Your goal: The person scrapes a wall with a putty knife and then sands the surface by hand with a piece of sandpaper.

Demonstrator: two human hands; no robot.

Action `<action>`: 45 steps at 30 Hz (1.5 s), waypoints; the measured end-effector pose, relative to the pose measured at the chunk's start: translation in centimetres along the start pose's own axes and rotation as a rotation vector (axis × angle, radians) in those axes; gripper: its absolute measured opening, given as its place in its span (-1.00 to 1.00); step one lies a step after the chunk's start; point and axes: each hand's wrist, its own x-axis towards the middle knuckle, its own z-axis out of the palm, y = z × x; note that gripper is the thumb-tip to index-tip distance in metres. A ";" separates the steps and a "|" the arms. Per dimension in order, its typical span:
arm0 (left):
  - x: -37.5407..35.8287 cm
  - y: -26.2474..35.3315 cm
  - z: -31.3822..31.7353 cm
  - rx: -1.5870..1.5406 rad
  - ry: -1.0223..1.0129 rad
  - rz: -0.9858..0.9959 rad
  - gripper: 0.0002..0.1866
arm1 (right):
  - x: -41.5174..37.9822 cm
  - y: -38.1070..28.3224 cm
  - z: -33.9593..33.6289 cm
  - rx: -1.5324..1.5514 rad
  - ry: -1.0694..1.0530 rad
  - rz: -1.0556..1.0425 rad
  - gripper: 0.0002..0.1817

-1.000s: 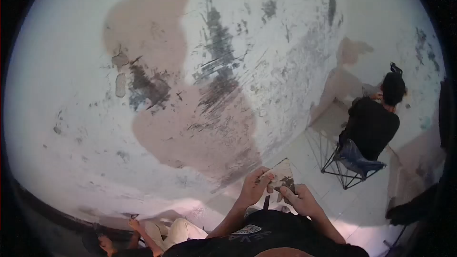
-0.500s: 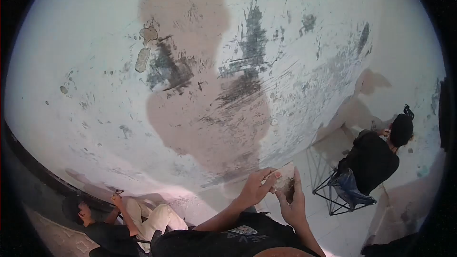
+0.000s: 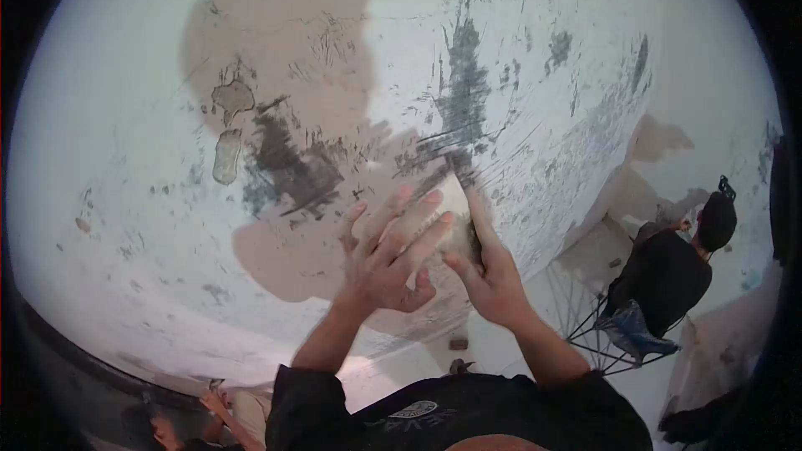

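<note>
My right hand grips a whitish, worn sheet of sandpaper from its right side, the thumb in front and the fingers along the edge. One pointed corner of the sheet sticks up. My left hand is spread, its fingertips overlapping the left part of the sheet. Both hands are raised in front of the scuffed white wall. Dark grey scraped patches mark the wall above the hands, and another dark patch lies to their left.
At right a person in black sits on a folding chair facing the adjoining wall. Another person is low at the bottom left, an arm raised to the wall. A small dark block lies on the floor near the wall's foot.
Both hands have risen toward the wall with the sandpaper. My left hand has let go of the sheet and its fingers have spread. The view has shifted, and the person at left has slipped lower in it.
</note>
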 end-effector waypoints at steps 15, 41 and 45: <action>14.2 -14.1 0.8 0.426 0.028 0.471 -0.47 | 19.1 2.0 5.1 -0.278 0.310 -0.300 -0.23; 15.0 -13.4 2.6 0.373 0.121 0.438 -0.59 | 19.5 2.1 4.3 -0.432 0.298 -0.295 -0.38; 14.8 -13.7 3.4 0.310 0.141 0.468 -0.59 | 19.0 2.4 4.3 -0.417 0.334 -0.295 -0.39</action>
